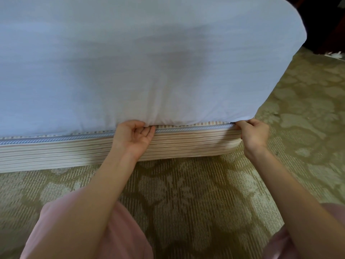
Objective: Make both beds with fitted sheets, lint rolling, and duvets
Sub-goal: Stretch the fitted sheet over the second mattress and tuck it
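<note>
A white fitted sheet [149, 58] covers the mattress top and hangs down its near side. Below it lies a striped pink-and-cream bed base [56, 152] with a pale corded piping along its upper edge. My left hand [135, 136], palm up, pinches the sheet's lower hem between thumb and fingers at the seam between mattress and base. My right hand [253, 133] grips the hem at the bed's rounded right corner, its fingertips hidden in the gap.
A green-and-cream patterned carpet [186, 193] covers the floor in front and to the right of the bed. My knees in pink fabric [121, 236] show at the bottom. Dark furniture [326, 25] stands at the top right.
</note>
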`<state>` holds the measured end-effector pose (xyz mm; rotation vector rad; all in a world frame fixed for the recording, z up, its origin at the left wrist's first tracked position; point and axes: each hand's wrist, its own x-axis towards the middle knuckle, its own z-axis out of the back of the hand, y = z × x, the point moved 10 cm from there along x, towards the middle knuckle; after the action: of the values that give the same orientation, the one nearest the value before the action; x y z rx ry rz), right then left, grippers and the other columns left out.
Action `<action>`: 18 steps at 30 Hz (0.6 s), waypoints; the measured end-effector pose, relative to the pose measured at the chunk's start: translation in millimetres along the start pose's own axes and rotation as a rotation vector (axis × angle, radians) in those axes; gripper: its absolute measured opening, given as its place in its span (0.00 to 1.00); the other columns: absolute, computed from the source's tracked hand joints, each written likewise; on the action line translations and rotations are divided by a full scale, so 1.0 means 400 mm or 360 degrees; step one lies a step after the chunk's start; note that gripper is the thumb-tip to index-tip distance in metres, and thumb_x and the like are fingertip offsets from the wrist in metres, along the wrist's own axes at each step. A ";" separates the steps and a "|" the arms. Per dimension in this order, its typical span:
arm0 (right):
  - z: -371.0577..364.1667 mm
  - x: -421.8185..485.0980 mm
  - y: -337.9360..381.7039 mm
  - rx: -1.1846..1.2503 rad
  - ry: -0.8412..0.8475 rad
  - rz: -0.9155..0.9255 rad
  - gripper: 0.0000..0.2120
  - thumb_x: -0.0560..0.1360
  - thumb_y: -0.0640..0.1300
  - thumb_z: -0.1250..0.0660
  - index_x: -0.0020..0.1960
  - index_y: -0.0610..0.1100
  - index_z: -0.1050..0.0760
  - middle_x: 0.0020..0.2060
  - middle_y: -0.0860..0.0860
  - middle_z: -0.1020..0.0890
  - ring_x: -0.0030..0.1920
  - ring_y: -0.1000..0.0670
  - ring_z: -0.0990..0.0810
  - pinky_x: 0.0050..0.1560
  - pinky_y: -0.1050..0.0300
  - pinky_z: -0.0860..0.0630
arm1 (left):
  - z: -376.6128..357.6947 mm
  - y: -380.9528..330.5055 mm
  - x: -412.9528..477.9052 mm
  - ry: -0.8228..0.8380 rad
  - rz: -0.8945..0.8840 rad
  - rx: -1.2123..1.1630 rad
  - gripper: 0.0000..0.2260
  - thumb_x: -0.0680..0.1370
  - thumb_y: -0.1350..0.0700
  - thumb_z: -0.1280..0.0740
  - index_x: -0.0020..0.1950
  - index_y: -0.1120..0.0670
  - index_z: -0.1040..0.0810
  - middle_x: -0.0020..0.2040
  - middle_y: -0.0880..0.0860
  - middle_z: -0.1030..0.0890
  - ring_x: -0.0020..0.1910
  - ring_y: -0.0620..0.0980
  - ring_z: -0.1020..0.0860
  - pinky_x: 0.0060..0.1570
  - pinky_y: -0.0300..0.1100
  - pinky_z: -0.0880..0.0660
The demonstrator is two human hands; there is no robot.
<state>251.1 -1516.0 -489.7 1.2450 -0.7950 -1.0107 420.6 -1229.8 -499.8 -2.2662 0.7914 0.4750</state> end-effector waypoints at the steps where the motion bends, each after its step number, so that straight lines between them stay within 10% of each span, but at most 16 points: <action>1: 0.001 0.001 0.001 -0.0001 -0.0004 0.0000 0.11 0.70 0.37 0.31 0.30 0.45 0.25 0.16 0.59 0.29 0.20 0.59 0.34 0.30 0.62 0.37 | 0.000 0.000 0.000 -0.0001 -0.0002 0.0005 0.11 0.76 0.71 0.46 0.43 0.61 0.27 0.46 0.57 0.22 0.48 0.54 0.23 0.62 0.48 0.29; 11: -0.020 -0.004 -0.005 0.0262 0.0392 -0.0154 0.09 0.74 0.32 0.34 0.37 0.40 0.24 0.17 0.57 0.27 0.18 0.60 0.32 0.26 0.68 0.30 | 0.011 -0.003 0.016 -0.0030 -0.0066 0.0065 0.12 0.76 0.71 0.47 0.39 0.60 0.29 0.41 0.56 0.23 0.46 0.53 0.22 0.63 0.48 0.28; 18: -0.013 0.006 -0.008 0.0114 0.0145 -0.0063 0.08 0.72 0.33 0.32 0.35 0.40 0.22 0.24 0.52 0.24 0.26 0.54 0.29 0.31 0.58 0.31 | 0.011 -0.002 0.015 -0.0048 -0.0078 0.0068 0.12 0.76 0.71 0.47 0.38 0.60 0.30 0.41 0.55 0.23 0.46 0.53 0.22 0.61 0.47 0.28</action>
<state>256.3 -1516.1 -493.7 1.3632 -0.7437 -0.9572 425.3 -1228.8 -505.5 -2.2284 0.7225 0.4642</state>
